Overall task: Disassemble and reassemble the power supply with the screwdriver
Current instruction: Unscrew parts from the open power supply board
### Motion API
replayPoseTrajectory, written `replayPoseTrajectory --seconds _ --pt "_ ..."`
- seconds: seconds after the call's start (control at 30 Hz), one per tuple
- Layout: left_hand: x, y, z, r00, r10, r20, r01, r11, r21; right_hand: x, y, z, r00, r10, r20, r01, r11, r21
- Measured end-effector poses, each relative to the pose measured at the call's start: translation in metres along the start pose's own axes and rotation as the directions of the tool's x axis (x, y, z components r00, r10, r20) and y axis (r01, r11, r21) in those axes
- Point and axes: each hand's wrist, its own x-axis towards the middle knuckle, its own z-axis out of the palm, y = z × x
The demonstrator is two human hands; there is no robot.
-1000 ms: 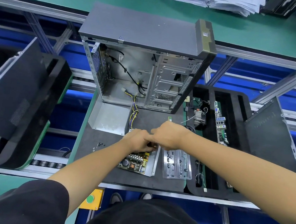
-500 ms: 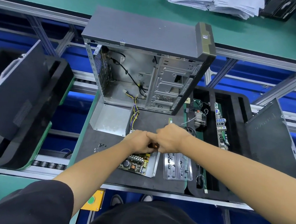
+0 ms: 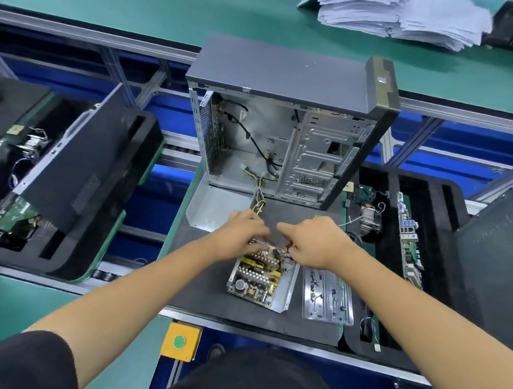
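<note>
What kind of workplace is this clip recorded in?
Most likely an electronics assembly or repair line. An opened computer case stands on a black mat set over conveyor rollers, foam trays beside it hold circuit boards, and a bare power supply board lies under both hands.

Hands: two are seen, the left hand [image 3: 242, 233] and the right hand [image 3: 313, 242], at the centre of the frame.
Opened power supply [image 3: 261, 276]: one is counted, lower centre.
Computer case [image 3: 287, 125]: one is counted, upper centre.
Clear plastic tray [image 3: 328, 297]: one, right of centre.
Paper stack [image 3: 395, 11]: one, upper right.
Yellow button box [image 3: 180, 340]: one, bottom centre.
</note>
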Motion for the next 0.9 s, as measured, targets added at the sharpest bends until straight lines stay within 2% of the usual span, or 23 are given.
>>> replayPoseTrajectory --seconds 0.07,0.17,0.23,0.3,0.4,0.57,0.73,0.9 --pt "-0.021 -0.016 -0.004 0.994 -0.034 -0.104 0.031 0.999 -0.028 0.0 -0.001 -0.001 0.999 0.027 -0.024 -0.026 0.999 0.039" --pt "-0.065 -0.056 -0.002 0.952 -0.218 -0.213 0.23 0.973 0.032 0.004 -0.004 -0.002 0.996 0.06 -0.061 -0.055 0.995 0.08" --pt "-0.086 -0.068 0.007 0.905 -0.359 -0.229 0.372 0.928 0.014 0.006 -0.008 -0.001 0.994 0.078 -0.074 -0.07 0.993 0.096" --pt "-0.103 -0.074 0.016 0.855 -0.476 -0.204 0.466 0.879 -0.1 0.007 -0.012 0.002 0.992 0.09 -0.093 -0.079 0.991 0.112" --pt "-0.113 -0.075 0.026 0.807 -0.568 -0.161 0.527 0.816 -0.236 0.007 -0.016 0.008 0.988 0.117 -0.099 -0.105 0.987 0.121" --pt "-0.094 -0.072 0.031 0.822 -0.55 -0.146 0.515 0.828 -0.223 0.005 -0.018 0.014 0.984 0.155 -0.089 -0.144 0.982 0.121" --pt "-0.077 -0.077 0.035 0.861 -0.507 -0.042 0.504 0.861 -0.065 -0.002 -0.019 0.015 0.978 0.195 -0.075 -0.182 0.971 0.156" --pt "-0.07 -0.085 0.036 0.894 -0.446 -0.03 0.447 0.891 0.079 -0.007 -0.022 0.015 0.975 0.212 -0.067 -0.199 0.967 0.161"
